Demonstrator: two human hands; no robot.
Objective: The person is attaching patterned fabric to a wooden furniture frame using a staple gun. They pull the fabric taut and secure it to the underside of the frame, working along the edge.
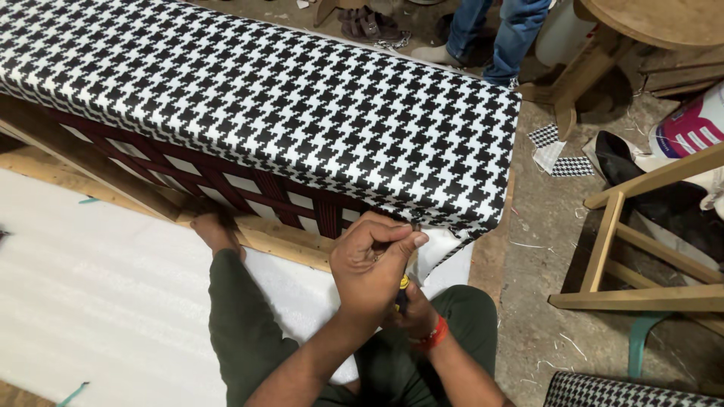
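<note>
Green-trousered knees sit at 6 o'clock. Left hand (373, 264), grip pinched narrow, holds the houndstooth fabric (302, 98) edge at the seat's 5 o'clock corner; right hand (411, 309) is closed around a yellow-handled tool (403, 290). Likely fastening the cover; next needs taut fabric.

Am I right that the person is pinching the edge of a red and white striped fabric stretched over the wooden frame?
Not quite. The head view shows the fabric is black and white houndstooth check, not red and white stripes. The rest holds: one hand pinches its edge at the corner, and it is stretched over the wooden frame.
</note>
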